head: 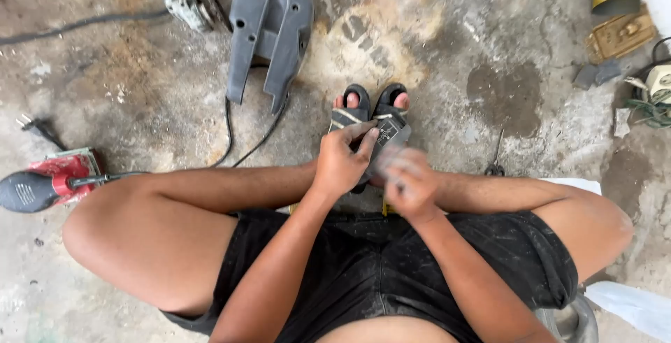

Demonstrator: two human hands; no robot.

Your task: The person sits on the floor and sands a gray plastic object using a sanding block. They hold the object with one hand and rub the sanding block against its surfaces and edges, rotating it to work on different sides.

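Above the sandalled feet, small flat grey piece (386, 148) pinched by left hand (340, 163) – thumb on top, fingers curled underneath – with blurred right hand (412, 186) closed at its lower edge.

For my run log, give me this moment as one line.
left hand: grips small dark part | right hand: blurred at its lower edge | grey plastic cover: on concrete floor ahead | red power tool: beside left knee

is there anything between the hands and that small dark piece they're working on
Nothing visible: the left hand already grips the small dark piece, and the blurred right hand is against its lower edge.
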